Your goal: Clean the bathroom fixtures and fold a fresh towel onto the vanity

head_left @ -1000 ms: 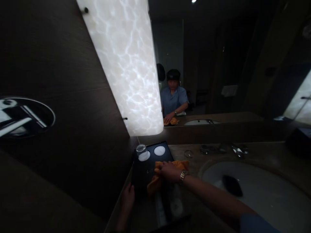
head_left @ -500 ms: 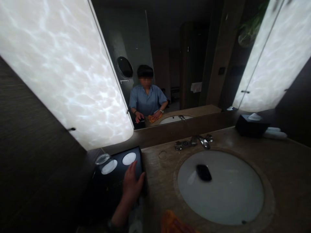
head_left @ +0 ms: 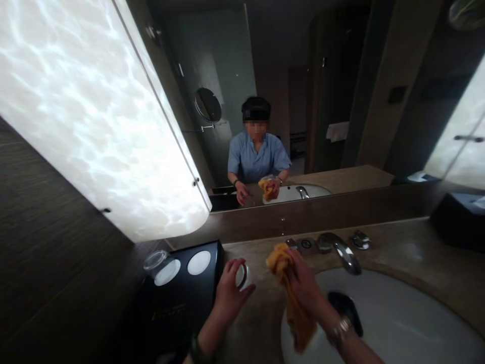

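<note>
My left hand (head_left: 231, 293) curves its fingers and thumb round a small clear drinking glass (head_left: 242, 276), just right of a black tray (head_left: 182, 313). Bunched in my right hand (head_left: 303, 283) is an orange cloth (head_left: 299, 323), its lower end hanging over the near left rim of the sink (head_left: 401, 318). The cloth and the glass are apart. On the tray, another clear glass (head_left: 156, 260) stands at the back left, close to two round white coasters (head_left: 199, 263).
A black dish-like object (head_left: 345, 309) lies in the sink, partly behind my right forearm. The chrome faucet (head_left: 343, 253) rises at the sink's back edge. A black tissue box (head_left: 460, 220) stands at far right. A mirror (head_left: 280, 60) and a lit panel (head_left: 98, 131) line the wall.
My left hand has moved right from over the tray and taken hold of the glass on the counter. My right hand has come up into view with the orange cloth. The view has shifted left.
</note>
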A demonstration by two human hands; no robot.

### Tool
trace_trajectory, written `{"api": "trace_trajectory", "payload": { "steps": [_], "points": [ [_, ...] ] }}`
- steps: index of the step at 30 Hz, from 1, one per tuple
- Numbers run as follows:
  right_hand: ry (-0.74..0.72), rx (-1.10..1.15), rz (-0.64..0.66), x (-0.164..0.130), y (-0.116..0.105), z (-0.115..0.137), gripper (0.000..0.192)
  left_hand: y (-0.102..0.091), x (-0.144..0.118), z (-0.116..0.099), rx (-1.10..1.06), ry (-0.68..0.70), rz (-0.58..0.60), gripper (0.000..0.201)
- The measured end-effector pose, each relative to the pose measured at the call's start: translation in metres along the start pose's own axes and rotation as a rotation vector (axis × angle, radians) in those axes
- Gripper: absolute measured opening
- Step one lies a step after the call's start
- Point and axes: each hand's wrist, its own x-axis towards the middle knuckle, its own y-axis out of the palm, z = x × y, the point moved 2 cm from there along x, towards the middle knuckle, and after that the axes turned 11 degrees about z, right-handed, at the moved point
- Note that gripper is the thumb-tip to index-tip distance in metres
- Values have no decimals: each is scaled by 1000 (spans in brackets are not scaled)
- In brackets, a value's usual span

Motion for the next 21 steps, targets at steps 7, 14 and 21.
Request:
{"api": "trace_trajectory", "payload": {
  "steps": [7,14,21],
  "points": [
    [-24,-291,485,129,97,19,34,-140,-90,59,132,-114,-328,62],
    [-407,-125,804,-52,125,43,28,-176,-98,119,328,-282,-291,67],
    [-303,228,1075,-81,99,29,30,-172,-81,116,382,-317,-230,79]
  ]
}}
